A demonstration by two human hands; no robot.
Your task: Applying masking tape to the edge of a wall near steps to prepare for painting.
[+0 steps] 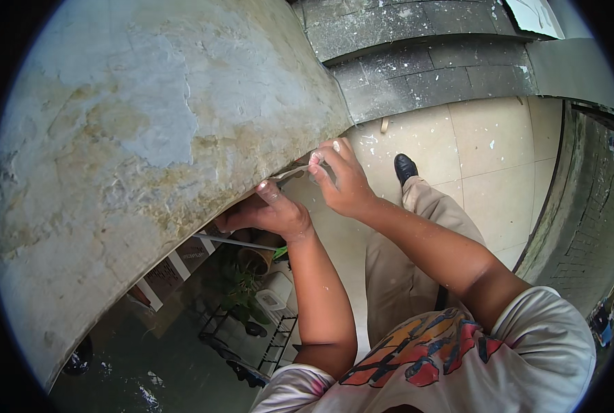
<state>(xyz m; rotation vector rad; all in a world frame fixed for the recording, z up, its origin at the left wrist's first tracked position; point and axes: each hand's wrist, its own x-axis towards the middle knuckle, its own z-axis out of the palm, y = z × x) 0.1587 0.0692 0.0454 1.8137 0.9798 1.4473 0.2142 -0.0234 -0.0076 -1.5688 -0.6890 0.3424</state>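
Note:
A wall [142,131] with peeling, stained grey-white plaster fills the left. Along its lower right edge a thin pale strip [292,172] spans between my two hands; its exact kind I cannot make out. My right hand [345,179] is closed, thumb and bent fingers pinching the strip's far end, fingertips dusted white. My left hand [279,215] is closed at the near end, its thumb pressed by the strip. The left fingers go under the wall's edge and are partly hidden.
Pale floor tiles [496,138] with white flakes lie below, where my black shoe [405,167] stands. Dark grey tiled ledges [431,76] cross the top. Beneath the wall edge are a potted plant [235,289], a black metal rack [279,344] and boxes [166,279]. Another worn wall [575,213] rises at right.

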